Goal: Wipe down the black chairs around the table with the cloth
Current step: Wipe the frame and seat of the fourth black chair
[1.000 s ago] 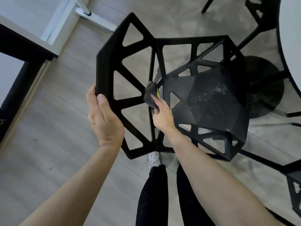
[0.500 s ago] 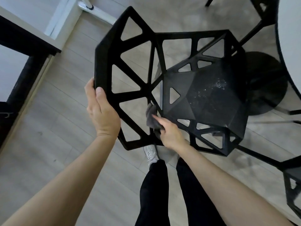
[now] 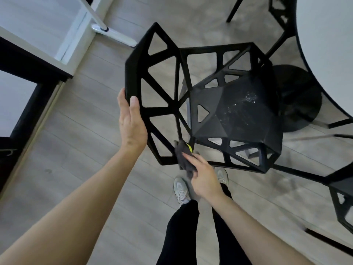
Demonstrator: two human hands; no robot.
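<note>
A black chair (image 3: 235,111) with triangular cut-outs stands in front of me, its open-lattice backrest (image 3: 133,77) toward my left. My left hand (image 3: 131,123) holds the backrest's outer edge, thumb over the frame. My right hand (image 3: 204,176) grips a dark grey cloth (image 3: 184,156) with a yellow-green tag and presses it against the lower corner where the backrest meets the seat. The seat surface shows pale specks.
A round white table (image 3: 328,54) with a black disc base (image 3: 298,98) is at the right. Parts of other black chairs show at top right (image 3: 280,14) and bottom right (image 3: 342,197). A white furniture leg (image 3: 114,35) lies at upper left. My feet stand below the chair.
My right hand has slid the cloth down the backrest strut from mid-height to the bottom corner by the seat. My left hand has kept its hold on the backrest edge.
</note>
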